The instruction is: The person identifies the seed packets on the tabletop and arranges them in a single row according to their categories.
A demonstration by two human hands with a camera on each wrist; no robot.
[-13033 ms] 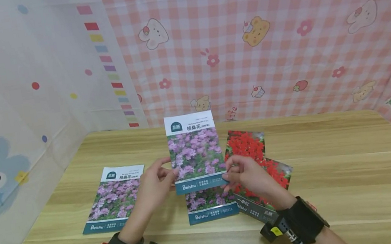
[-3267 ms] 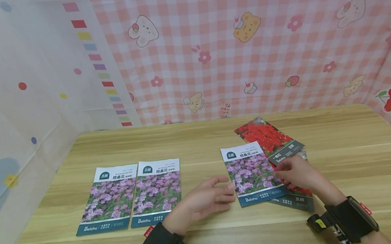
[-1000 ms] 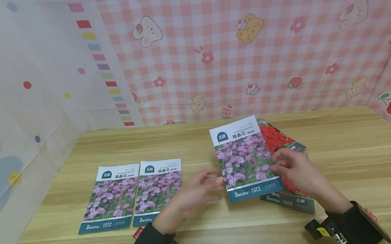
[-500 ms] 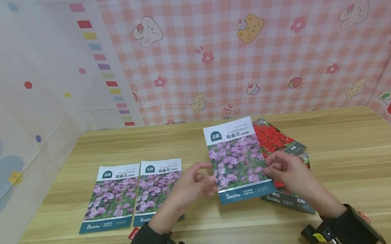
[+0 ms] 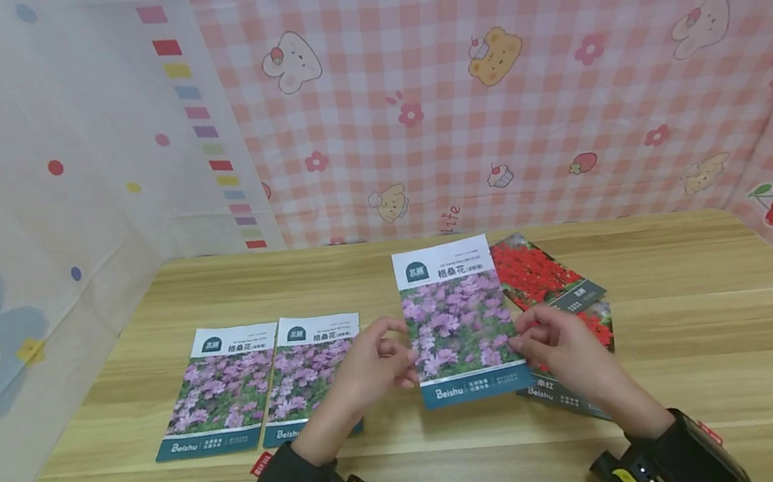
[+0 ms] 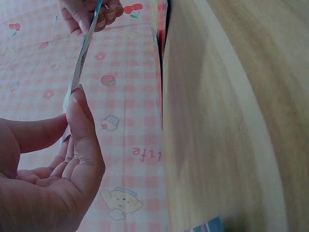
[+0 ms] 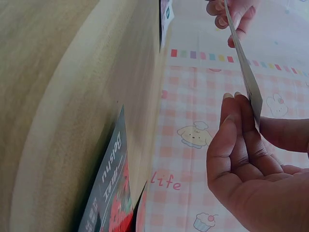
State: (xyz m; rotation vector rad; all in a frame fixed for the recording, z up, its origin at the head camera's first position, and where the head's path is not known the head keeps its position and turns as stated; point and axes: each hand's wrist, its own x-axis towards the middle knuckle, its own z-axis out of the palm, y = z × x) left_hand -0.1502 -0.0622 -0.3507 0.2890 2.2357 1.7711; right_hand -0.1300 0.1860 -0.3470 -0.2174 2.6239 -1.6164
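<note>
Between both hands a seed packet with purple flowers (image 5: 457,322) is held up off the table, its printed front toward the head camera. My left hand (image 5: 370,368) pinches its left edge between thumb and fingers. At the right edge my right hand (image 5: 560,348) pinches it the same way. Both wrist views show the packet edge-on, thin and nearly flat. Two more purple-flower packets, one at far left (image 5: 221,390) and one beside it (image 5: 311,369), lie side by side on the table. My left forearm partly covers the second.
Two red-flower packets, an upper one (image 5: 533,269) and a lower one (image 5: 567,395), overlap on the wooden table (image 5: 707,326) at the right, partly hidden by the held packet and right hand. A pink checked cloth (image 5: 454,139) hangs behind the table.
A second purple packet was set down beside the first at left. The third was lifted off the red packets by the right hand, moved left, and the left hand has taken its left edge.
</note>
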